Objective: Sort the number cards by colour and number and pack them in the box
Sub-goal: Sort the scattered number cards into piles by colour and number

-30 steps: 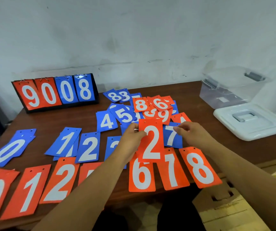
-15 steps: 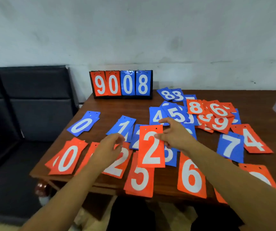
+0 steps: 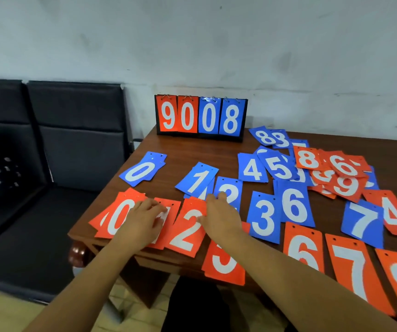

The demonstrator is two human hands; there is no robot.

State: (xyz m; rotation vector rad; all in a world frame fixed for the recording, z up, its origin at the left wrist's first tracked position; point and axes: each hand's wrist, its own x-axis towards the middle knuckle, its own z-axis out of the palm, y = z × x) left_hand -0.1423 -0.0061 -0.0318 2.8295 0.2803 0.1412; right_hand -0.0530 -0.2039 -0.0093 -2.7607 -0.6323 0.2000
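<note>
— What is the bench (image 3: 173, 149) made of?
— Dark brown wood, polished smooth, with a soft shine.
— And the number cards (image 3: 293, 206)?
— Thin stiff sheet, plastic by the look, slightly glossy. The scoreboard (image 3: 201, 117) hangs its cards on small metal rings.
— The seats (image 3: 77, 140)?
— Black, matt, leather-like padding.

We see soft, even indoor light with faint shadows, a slight sheen on the wooden table (image 3: 180, 149), wide-angle stretching at the edges, and mild blur throughout.
</note>
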